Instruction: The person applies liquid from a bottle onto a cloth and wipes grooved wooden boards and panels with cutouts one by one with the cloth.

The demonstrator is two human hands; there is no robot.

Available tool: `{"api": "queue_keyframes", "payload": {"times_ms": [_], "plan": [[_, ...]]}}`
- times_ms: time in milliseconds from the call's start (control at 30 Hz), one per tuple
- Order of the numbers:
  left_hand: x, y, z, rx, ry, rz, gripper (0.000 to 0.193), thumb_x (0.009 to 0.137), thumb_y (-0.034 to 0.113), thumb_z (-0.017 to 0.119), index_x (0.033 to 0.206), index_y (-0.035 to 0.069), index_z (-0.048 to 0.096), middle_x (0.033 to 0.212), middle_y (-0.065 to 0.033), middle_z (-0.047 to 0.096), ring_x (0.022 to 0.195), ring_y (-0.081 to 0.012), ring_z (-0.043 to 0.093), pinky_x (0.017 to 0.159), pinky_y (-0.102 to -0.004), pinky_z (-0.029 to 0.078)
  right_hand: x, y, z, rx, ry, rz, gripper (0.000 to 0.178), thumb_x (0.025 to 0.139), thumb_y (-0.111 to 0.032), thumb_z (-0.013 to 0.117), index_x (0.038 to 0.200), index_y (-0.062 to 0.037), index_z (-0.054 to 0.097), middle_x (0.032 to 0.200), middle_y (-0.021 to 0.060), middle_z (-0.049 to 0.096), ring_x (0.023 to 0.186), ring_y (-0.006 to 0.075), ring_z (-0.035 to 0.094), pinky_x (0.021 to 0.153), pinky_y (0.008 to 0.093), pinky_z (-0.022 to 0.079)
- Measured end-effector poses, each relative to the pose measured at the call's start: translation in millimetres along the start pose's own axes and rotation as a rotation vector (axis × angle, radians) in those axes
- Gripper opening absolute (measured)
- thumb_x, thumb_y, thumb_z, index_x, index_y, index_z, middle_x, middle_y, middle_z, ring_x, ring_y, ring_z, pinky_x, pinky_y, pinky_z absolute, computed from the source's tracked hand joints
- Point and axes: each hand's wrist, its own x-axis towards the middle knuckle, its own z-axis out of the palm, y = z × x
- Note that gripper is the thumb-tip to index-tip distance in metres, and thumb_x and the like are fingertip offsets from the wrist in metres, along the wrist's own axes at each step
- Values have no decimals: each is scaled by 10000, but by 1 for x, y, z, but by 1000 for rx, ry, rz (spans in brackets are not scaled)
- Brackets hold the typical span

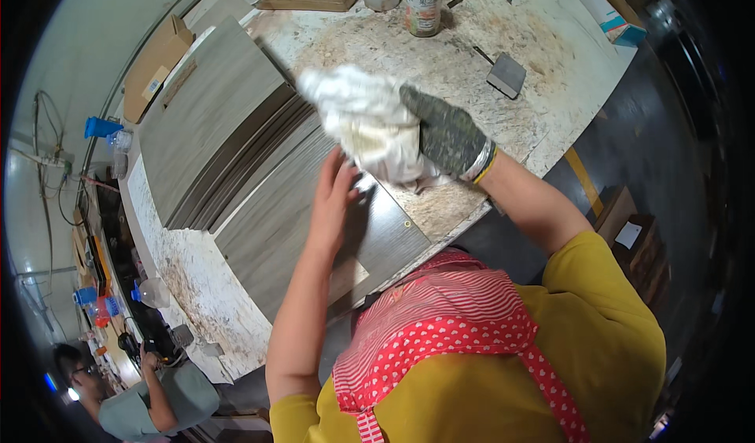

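Red apron (440,325) across my chest, nearest the lens; worktop (535,42) beyond it, white and stained. Right hand (452,136), gloved, was gripping a bunched white cloth (366,117) above the near board (271,231), a grey wood-grain piece. Cloth edge blurred; whether it touched the board I could not tell. Left hand (334,195), bare, had its fingers loosely spread just beside the cloth's lower edge, over the board, apparently holding nothing; contact unclear. Stack (216,105) of similar boards lay just beyond, to the left. Grey block (506,75) lay well apart on the right, jar (425,7) at the far side.

Judgement: wiping seemed the step in hand, with the near board as the piece being worked. Next move, I reckoned, called for the cloth flat against the grain, even pressure, left hand steadying the board clear of the stroke.
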Motion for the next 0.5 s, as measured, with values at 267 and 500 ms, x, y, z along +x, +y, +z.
{"api": "queue_keyframes", "payload": {"times_ms": [267, 500], "plan": [[31, 19, 26, 79, -27, 21, 208, 892, 205, 568, 998, 30, 605, 844, -2, 609, 746, -65, 508, 674, -210, 387, -15, -12, -52, 120, 198, 49, 256, 889, -169, 576, 1097, -21, 589, 1087, 116, 607, 962, 161, 584, 842, 300, 483], [7, 60, 52, -198, -63, 150, 226, 935, 175, 467, 1075, 14, 542, 970, -29, 608, 895, -90, 542, 813, -238, 420, -46, -48, -67, -1440, 322, -468, 627, 762, -249, 715, 1289, -40, 447, 1217, 136, 535, 1153, 220, 486, 979, 341, 369]]}}
